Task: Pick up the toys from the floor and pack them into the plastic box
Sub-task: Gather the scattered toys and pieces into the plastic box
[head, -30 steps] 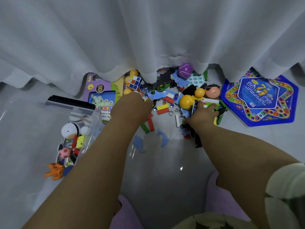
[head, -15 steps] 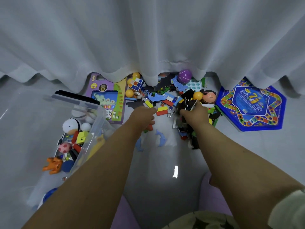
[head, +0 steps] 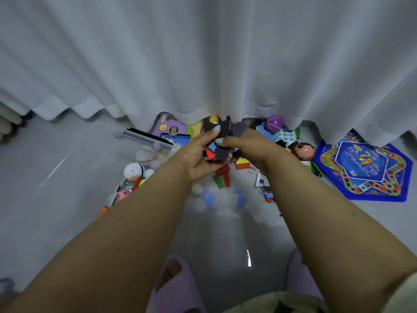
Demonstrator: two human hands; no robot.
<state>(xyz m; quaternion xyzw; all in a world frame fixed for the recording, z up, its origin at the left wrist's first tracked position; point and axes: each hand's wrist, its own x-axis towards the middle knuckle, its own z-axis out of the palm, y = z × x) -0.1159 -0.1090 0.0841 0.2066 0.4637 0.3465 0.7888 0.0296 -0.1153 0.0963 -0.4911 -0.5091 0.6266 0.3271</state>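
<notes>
Head view: your two hands meet above the floor (head: 67, 168), in front of the white curtain (head: 203, 53). Your left hand (head: 198, 152) curls round a bunch of flat toy pieces (head: 220, 150), dark, blue and red, with its thumb pressed on the topmost dark piece (head: 230, 128). Your right hand (head: 250, 145) closes on the same bunch from the other side, fingers bent over it. The dark piece's long axis runs left to right, with a narrow tip pointing up toward the curtain.

The clear plastic box (head: 144, 141) stands on the floor to the left of your hands, its black-edged rim toward the curtain; a white round toy (head: 133, 170) and a pink spotted ball (head: 123, 194) lie inside.

On the floor under your hands lie red and green blocks (head: 222, 178) and two blue fish-shaped pieces (head: 208, 197). A purple ball (head: 274, 123) sits at the curtain hem, a doll head with sunglasses (head: 304, 150) just right of your right wrist, and a blue star-shaped game board (head: 365, 170) lies flat further right. Pink slippers (head: 178, 288) show at the bottom.
</notes>
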